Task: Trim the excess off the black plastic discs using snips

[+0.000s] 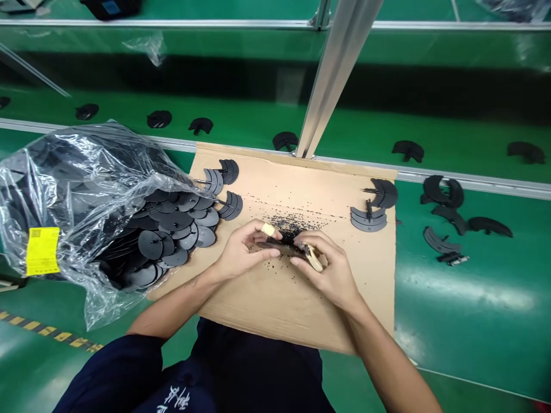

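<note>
Over the middle of a cardboard sheet, my left hand pinches the left side of a dark flat part. Pale yellow tape is wrapped round one of its fingers. My right hand closes on the right side of the same part and also has a pale yellow piece between its fingers; what that piece is cannot be made out. Small black crumbs lie scattered on the cardboard just beyond and around my hands.
A clear plastic bag spills black discs at the left. Curved black parts lie on the cardboard's left and right sides, with others on the green table. A metal post rises behind the cardboard.
</note>
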`<state>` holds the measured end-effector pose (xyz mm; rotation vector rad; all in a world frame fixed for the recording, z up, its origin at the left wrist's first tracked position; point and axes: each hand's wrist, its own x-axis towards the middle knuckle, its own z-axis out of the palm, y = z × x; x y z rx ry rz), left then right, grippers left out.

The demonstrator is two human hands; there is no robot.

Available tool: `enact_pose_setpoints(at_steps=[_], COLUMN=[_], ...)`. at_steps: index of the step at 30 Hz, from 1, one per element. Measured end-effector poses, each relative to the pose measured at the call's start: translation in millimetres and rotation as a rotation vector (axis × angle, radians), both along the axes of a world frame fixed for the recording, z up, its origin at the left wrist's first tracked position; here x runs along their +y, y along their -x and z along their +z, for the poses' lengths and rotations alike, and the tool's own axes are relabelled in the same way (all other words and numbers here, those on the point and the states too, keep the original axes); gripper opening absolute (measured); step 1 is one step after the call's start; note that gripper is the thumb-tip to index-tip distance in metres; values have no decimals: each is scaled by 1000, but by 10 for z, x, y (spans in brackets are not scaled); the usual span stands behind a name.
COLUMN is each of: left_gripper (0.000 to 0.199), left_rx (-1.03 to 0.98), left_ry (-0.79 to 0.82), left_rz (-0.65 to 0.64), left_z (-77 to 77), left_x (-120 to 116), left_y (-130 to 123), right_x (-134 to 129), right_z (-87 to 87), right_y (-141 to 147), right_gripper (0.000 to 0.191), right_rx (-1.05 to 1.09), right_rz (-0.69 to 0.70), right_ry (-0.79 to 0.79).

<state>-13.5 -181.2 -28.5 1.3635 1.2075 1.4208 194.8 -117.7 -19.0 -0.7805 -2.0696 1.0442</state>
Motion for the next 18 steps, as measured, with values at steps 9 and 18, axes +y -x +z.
enact_pose_setpoints(at_steps=[9, 18], left_gripper=[26, 17], left_rx=[442, 87], left_ry=[-213, -19], left_rz=[-38, -137], left_z=[-24, 44], left_x=[-31, -50], left_y=[54, 38], right_x=[-13, 91], right_z=[43, 42], right_y=[-60, -130], right_gripper=[15, 19], right_rx=[18, -177], right_rz=[117, 9], right_ry=[-201, -389])
